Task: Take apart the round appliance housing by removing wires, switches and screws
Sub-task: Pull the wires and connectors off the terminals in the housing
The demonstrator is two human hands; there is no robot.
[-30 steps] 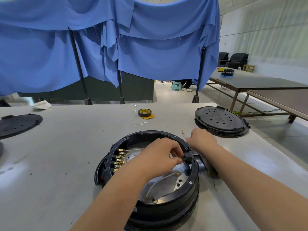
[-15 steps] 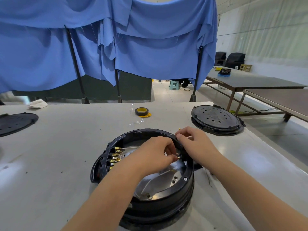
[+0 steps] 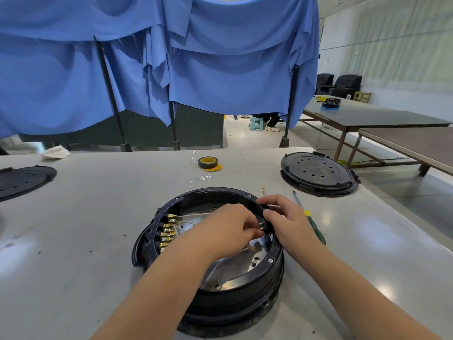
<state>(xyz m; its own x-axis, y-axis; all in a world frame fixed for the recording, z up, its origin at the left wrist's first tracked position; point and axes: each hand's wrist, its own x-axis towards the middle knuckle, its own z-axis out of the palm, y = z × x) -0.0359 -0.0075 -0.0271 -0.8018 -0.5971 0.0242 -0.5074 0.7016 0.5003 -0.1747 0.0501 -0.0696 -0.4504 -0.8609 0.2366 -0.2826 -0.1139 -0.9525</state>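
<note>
Both hands have closed in on the housing (image 3: 210,244) rim's right side: the left hand (image 3: 229,229) pinches a brass wire terminal (image 3: 260,226) from inside, while the right hand (image 3: 289,219) grips the switch (image 3: 267,223) from outside, directly opposite. A screwdriver (image 3: 311,219) lies just beyond the right hand.
</note>
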